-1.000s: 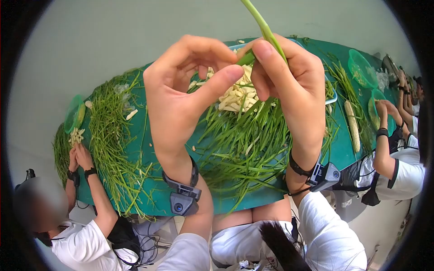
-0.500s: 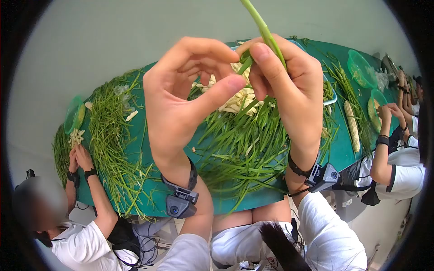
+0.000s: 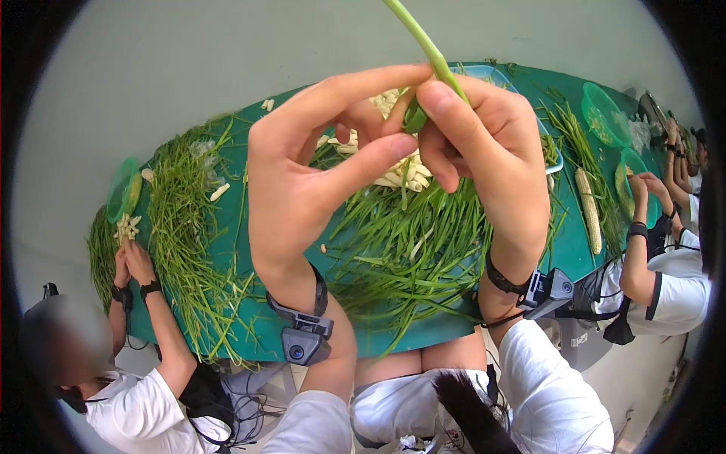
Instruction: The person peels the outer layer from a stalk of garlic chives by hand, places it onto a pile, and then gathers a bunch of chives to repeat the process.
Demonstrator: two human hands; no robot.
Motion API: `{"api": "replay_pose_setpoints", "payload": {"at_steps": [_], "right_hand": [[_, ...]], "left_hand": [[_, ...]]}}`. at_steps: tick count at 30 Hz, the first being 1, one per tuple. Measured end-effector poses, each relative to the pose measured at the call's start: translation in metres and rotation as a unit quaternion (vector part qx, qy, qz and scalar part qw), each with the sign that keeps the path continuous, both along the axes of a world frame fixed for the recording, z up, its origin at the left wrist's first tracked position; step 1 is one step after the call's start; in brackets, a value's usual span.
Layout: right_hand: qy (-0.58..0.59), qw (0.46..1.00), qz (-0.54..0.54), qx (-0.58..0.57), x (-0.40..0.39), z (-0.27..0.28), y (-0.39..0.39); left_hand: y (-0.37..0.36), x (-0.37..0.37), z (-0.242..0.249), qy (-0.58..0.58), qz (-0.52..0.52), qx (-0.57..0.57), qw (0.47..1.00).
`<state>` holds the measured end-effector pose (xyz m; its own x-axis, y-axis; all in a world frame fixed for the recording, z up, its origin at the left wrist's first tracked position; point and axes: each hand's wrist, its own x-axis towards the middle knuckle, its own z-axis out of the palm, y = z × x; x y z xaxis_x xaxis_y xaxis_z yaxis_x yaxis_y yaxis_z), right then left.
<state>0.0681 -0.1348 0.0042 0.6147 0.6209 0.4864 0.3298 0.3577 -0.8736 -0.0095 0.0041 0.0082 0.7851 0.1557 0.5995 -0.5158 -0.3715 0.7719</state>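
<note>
My right hand (image 3: pixel 484 136) pinches a green stalk (image 3: pixel 420 38) between thumb and curled fingers, and its upper end sticks up past the top of the view. Below the pinch, a folded green part of the stalk shows between both hands. My left hand (image 3: pixel 302 163) curves in from the other side, its index fingertip against the stalk and its thumb tip at the folded part. Beneath my hands lie a pile of long green leafy stalks (image 3: pixel 408 242) and a heap of pale, short pieces (image 3: pixel 389 174), partly hidden by my fingers.
A light-blue tray (image 3: pixel 557 163) stands behind my right hand on the green table (image 3: pixel 370 344). More stalks (image 3: pixel 185 204) are heaped at left. A pale corn cob (image 3: pixel 588 212) and green baskets (image 3: pixel 605 113) lie at right. People work at both sides; one person's hands (image 3: pixel 132 265) hold pale pieces.
My left hand has moved a little right and its index finger now reaches the stalk. The stalk has shifted slightly left. My right hand keeps its pinch.
</note>
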Motion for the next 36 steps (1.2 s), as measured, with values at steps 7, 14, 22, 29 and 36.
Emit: {"api": "replay_pose_setpoints", "payload": {"at_steps": [7, 14, 22, 29, 36], "right_hand": [[0.011, 1.0, 0.016, -0.009, 0.001, 0.004, -0.002], [0.028, 0.999, 0.04, -0.022, 0.001, 0.002, 0.002], [0.006, 1.0, -0.006, -0.002, -0.003, 0.007, -0.002], [-0.013, 1.0, 0.023, 0.009, -0.001, 0.008, -0.003], [-0.001, 1.0, -0.015, 0.013, -0.002, 0.007, -0.003]], "left_hand": [[0.008, 0.0, -0.001, -0.027, 0.02, 0.09, 0.995], [0.006, 0.001, -0.003, -0.079, 0.055, 0.069, 0.993], [0.005, 0.006, -0.007, -0.089, 0.047, 0.016, 0.995], [0.01, 0.006, -0.008, -0.012, -0.163, -0.207, 0.965], [0.008, 0.004, -0.007, 0.045, -0.149, -0.206, 0.966]]}}
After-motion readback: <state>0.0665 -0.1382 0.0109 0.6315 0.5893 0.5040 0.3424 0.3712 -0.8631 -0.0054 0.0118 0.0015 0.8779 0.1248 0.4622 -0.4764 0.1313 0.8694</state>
